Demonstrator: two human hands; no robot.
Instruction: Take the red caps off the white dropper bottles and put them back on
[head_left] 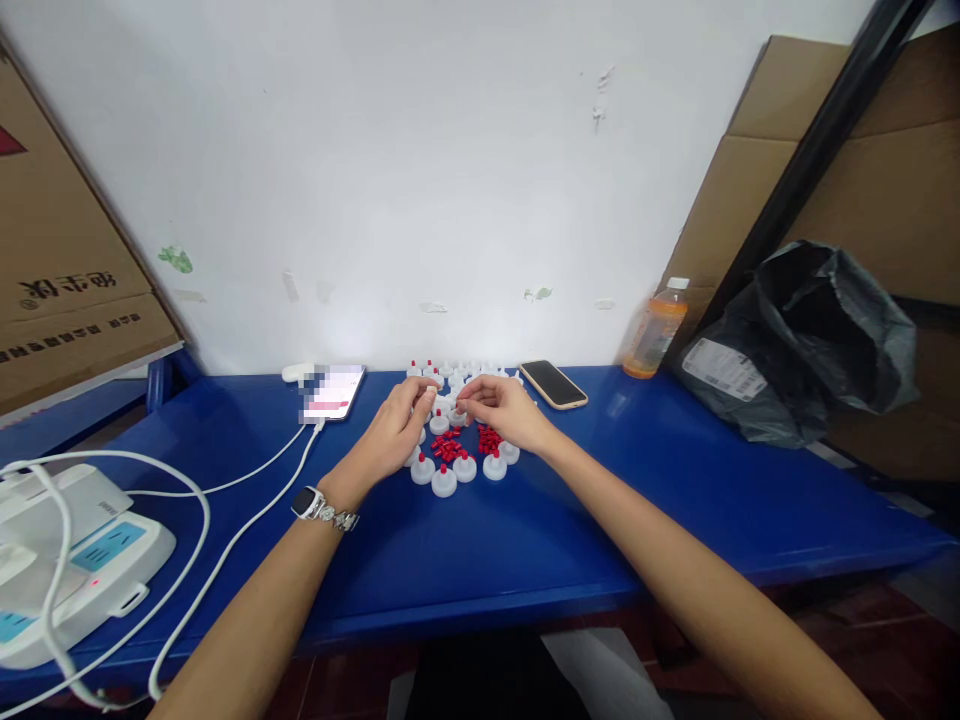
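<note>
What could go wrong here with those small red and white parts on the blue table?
1. The red caps lie in a loose pile among the white caps; the left hand or right hand could scatter them.
2. The dark phone lies close behind the right hand and might get bumped.
3. The white cable loops across the table beside the left forearm; a snag could drag the charging phone.

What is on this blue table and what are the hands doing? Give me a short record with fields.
surface: blue table
left hand: pinching a white cap
right hand: fingertips at the same cap
between hands: white caps, loose red tips
left wrist: watch
behind: two phones, orange bottle
far left: power strip with white cables
far right: black bag
</note>
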